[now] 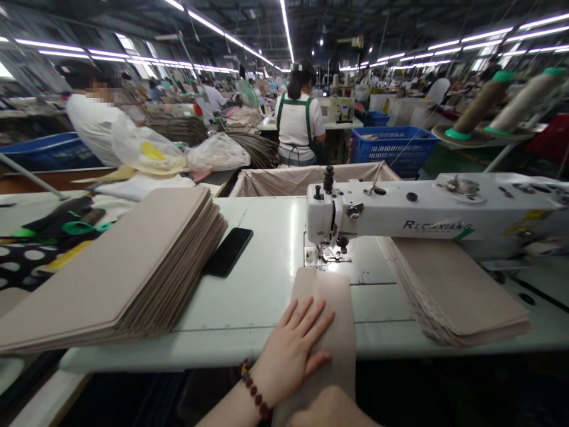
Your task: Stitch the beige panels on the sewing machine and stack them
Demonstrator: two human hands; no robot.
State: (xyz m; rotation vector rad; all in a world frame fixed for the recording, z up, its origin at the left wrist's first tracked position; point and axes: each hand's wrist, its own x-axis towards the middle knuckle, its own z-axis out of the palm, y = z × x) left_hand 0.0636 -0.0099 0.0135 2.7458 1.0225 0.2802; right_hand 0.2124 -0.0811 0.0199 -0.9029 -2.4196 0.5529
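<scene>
A beige fabric panel [340, 338] lies lengthwise on the sewing table, its far end just short of the presser foot [333, 256] of a white sewing machine [382, 207]. My left hand [296, 344], with a dark beaded bracelet at the wrist, rests flat on the panel with its fingers spread. At the lower edge of the view, my right hand [331, 408] is curled over the panel's near end; its fingertips are hidden. To the left stands a thick stack of beige panels [128, 255], and another stack [462, 290] lies under the machine arm.
A black phone [229, 252] touches the left stack. Behind the table is a cloth-lined bin [284, 181]. Two thread cones [482, 107] stand at the right, near a blue basket [391, 145]. Co-workers sit further off, one in a green apron [296, 118].
</scene>
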